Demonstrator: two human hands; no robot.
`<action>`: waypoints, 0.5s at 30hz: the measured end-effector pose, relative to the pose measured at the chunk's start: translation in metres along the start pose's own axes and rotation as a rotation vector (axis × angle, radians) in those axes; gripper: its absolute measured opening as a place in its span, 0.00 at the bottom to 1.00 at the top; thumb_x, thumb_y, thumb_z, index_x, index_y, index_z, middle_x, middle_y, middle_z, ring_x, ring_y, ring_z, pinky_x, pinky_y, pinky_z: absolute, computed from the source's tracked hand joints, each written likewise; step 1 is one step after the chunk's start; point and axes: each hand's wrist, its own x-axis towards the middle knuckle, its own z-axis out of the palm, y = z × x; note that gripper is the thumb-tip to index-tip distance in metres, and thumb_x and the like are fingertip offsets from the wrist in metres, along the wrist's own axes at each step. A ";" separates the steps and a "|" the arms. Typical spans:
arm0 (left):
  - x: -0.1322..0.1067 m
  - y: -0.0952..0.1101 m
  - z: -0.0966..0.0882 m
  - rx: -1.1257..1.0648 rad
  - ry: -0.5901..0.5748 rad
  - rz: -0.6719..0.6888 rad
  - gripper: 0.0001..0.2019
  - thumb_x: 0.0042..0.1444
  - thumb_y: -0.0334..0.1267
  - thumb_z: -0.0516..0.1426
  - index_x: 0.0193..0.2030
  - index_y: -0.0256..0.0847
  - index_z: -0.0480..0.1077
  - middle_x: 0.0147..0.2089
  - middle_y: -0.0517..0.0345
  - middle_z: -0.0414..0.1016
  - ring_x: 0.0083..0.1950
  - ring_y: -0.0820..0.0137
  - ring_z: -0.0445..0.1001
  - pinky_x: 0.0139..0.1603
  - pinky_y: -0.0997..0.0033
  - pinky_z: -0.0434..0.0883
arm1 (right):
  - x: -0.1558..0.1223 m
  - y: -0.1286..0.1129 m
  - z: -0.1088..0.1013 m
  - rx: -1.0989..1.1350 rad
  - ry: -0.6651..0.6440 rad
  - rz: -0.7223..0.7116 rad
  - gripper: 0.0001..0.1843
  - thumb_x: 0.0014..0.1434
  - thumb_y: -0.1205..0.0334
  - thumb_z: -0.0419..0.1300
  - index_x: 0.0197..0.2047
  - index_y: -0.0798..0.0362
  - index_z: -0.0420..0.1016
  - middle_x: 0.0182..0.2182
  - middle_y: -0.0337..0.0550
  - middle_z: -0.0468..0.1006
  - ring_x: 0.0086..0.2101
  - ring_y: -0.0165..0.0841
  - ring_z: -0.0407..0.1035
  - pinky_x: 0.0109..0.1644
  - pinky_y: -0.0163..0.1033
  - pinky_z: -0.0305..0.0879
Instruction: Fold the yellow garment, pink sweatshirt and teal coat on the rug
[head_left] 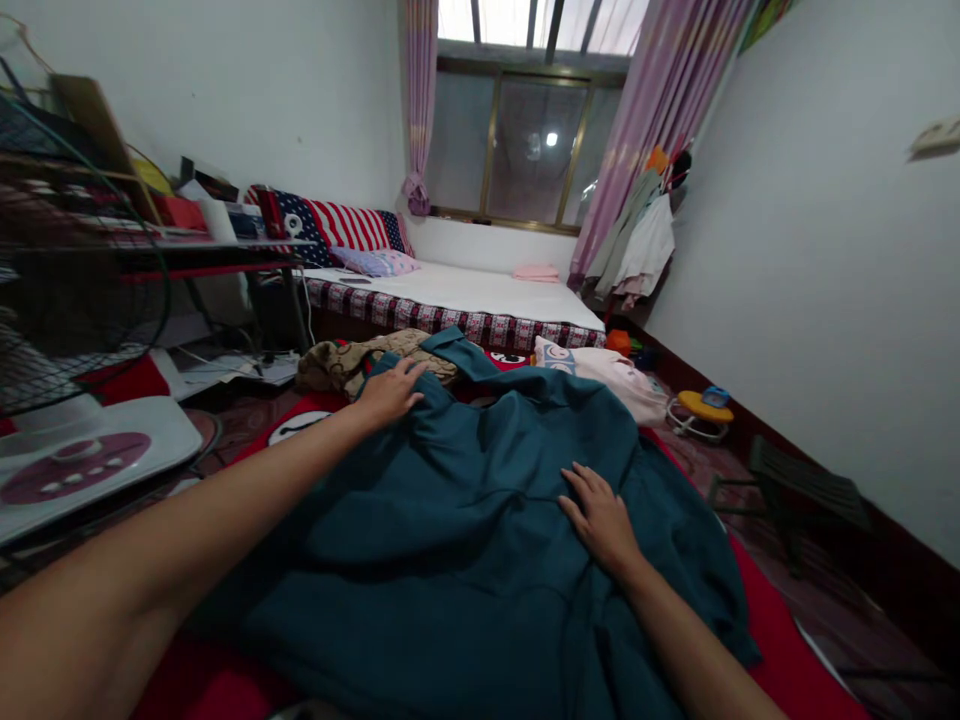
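A large dark teal garment [450, 520] with what looks like a collar lies spread and wrinkled over red bedding [787, 640]. My left hand [391, 392] rests on its far left part, fingers stretched out over the cloth. On the right side of the garment, my right hand [600, 515] lies flat with the fingers spread. Neither hand visibly grips the fabric. Just beyond my left hand is a bunched brown patterned cloth [337, 365], partly covered by the garment.
A pale pillow [615, 380] lies behind the garment. Farther back is a bed [480, 290] under the window. At left stand a cluttered desk [225, 255] and a fan [75, 300]; on the right, a yellow stool [701, 407] and a dark folding stool [802, 475].
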 end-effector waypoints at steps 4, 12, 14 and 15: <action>0.018 -0.007 0.012 0.017 -0.096 -0.041 0.32 0.59 0.47 0.55 0.69 0.49 0.52 0.65 0.43 0.60 0.53 0.53 0.73 0.51 0.58 0.70 | -0.003 0.000 -0.003 0.019 -0.018 -0.008 0.22 0.63 0.53 0.52 0.59 0.46 0.69 0.63 0.48 0.65 0.63 0.45 0.56 0.59 0.61 0.59; 0.040 -0.017 0.011 0.056 -0.064 -0.034 0.11 0.54 0.38 0.59 0.44 0.42 0.76 0.48 0.49 0.76 0.51 0.56 0.73 0.49 0.64 0.69 | -0.002 0.004 -0.001 0.037 0.013 -0.027 0.22 0.62 0.54 0.53 0.58 0.47 0.70 0.62 0.48 0.66 0.62 0.45 0.57 0.59 0.61 0.59; 0.049 -0.024 -0.001 0.012 -0.011 -0.031 0.10 0.53 0.39 0.60 0.42 0.40 0.77 0.45 0.50 0.77 0.49 0.58 0.74 0.49 0.66 0.68 | -0.002 0.004 -0.001 0.039 0.007 -0.022 0.22 0.63 0.53 0.53 0.58 0.48 0.70 0.63 0.48 0.66 0.62 0.45 0.57 0.59 0.60 0.59; 0.053 -0.027 -0.006 -0.005 0.031 -0.048 0.11 0.53 0.39 0.61 0.41 0.40 0.77 0.44 0.50 0.78 0.48 0.59 0.74 0.49 0.66 0.68 | -0.002 0.004 -0.001 0.040 0.004 -0.019 0.22 0.63 0.53 0.53 0.58 0.48 0.70 0.63 0.48 0.65 0.63 0.45 0.57 0.60 0.60 0.58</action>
